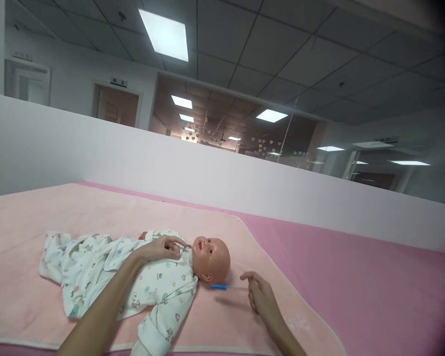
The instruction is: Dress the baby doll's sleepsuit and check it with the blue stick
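A baby doll (pixel 211 262) lies on its back with its head to the right, dressed in a white patterned gown (pixel 163 282). My left hand (pixel 161 248) rests on the doll's upper chest, its index finger stretched toward the collar just below the chin and the other fingers loosely curled. To the right of the doll's head, my right hand (pixel 260 294) grips a thin pale stick with a blue end (pixel 218 287). That blue end is close beside the doll's ear; whether it touches the head I cannot tell.
Under the doll is a pale pink mat (pixel 96 205) with rounded corners, laid on a darker pink surface (pixel 341 272). A white low wall (pixel 207 178) runs along the far side, with glass, doorways and ceiling lights beyond it.
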Motion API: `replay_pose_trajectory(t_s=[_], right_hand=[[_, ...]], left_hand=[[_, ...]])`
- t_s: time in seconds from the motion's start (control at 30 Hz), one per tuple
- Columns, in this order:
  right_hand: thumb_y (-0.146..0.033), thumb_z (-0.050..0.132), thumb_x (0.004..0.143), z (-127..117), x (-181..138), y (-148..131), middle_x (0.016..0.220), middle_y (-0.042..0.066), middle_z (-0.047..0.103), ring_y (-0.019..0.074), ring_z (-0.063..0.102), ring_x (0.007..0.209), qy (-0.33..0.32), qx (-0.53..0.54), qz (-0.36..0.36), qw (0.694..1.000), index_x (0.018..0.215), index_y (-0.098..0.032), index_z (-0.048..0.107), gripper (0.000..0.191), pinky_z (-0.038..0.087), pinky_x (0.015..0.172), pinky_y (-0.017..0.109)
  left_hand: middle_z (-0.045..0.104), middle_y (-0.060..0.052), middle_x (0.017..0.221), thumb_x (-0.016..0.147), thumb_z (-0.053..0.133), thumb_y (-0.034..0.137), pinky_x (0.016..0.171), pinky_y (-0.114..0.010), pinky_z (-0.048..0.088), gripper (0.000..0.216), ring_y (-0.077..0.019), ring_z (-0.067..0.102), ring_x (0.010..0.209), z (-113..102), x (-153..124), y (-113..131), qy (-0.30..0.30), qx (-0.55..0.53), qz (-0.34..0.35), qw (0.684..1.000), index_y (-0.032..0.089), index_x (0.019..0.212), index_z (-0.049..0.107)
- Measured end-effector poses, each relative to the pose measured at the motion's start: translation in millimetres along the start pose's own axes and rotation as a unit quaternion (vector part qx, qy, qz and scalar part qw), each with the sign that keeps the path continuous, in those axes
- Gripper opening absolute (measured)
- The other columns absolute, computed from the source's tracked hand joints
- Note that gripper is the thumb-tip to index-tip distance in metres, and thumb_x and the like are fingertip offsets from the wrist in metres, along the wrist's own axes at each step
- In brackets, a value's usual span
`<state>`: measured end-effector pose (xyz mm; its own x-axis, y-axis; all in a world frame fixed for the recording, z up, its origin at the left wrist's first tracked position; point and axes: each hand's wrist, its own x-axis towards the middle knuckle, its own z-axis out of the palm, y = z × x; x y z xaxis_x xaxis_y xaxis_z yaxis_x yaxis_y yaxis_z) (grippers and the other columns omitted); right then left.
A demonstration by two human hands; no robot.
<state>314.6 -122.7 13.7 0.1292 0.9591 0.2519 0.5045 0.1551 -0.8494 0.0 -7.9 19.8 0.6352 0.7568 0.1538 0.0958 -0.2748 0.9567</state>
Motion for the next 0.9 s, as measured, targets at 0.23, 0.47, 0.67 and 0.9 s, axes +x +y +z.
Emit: replay_pose_trajectory(t_s=[0.23,0.47,0.67,0.9], right_hand=[[-0.032,0.025,0.09,21,-1,20,0.06,0.005,0.06,0.021,0.061,0.062,0.036,-0.44,-0.017,0.897,0.106,-0.02,0.055,0.035,0.037,0.054,0.025],[-0.036,0.03,0.09,26,1,20,0.075,0.012,0.068,0.0256,0.066,0.073,0.026,-0.515,0.017,0.857,0.115,-0.019,0.054,0.038,0.042,0.059,0.029],[-0.039,0.035,0.088,25,2,22,0.077,0.013,0.068,0.0269,0.065,0.074,0.035,-0.509,0.026,0.86,0.115,-0.016,0.055,0.041,0.044,0.061,0.032],[-0.033,0.028,0.09,45,-1,3,0.068,0.014,0.064,0.0222,0.061,0.068,0.132,-0.373,-0.186,0.899,0.099,-0.013,0.065,0.043,0.045,0.066,0.033]], left_hand=[[0.055,0.002,0.07,0.065,0.07,0.031,0.068,-0.023,0.041,0.042,-0.0129,0.051,0.068,1,-6,5,-0.01,0.008,-0.006,1.0,0.021,0.106,0.064],[0.061,-0.002,0.078,0.065,0.067,0.033,0.067,-0.025,0.041,0.04,-0.0167,0.055,0.075,-1,-7,5,0.037,-0.041,-0.038,0.998,0.021,0.104,0.065],[0.061,-0.001,0.075,0.062,0.069,0.029,0.061,-0.022,0.039,0.038,-0.0142,0.054,0.069,-3,-4,-2,0.071,-0.078,-0.036,0.994,0.019,0.099,0.066],[0.064,-0.003,0.076,0.06,0.071,0.031,0.067,-0.026,0.044,0.033,-0.0177,0.058,0.074,-1,-4,-2,0.109,-0.06,-0.027,0.992,0.018,0.09,0.068]])
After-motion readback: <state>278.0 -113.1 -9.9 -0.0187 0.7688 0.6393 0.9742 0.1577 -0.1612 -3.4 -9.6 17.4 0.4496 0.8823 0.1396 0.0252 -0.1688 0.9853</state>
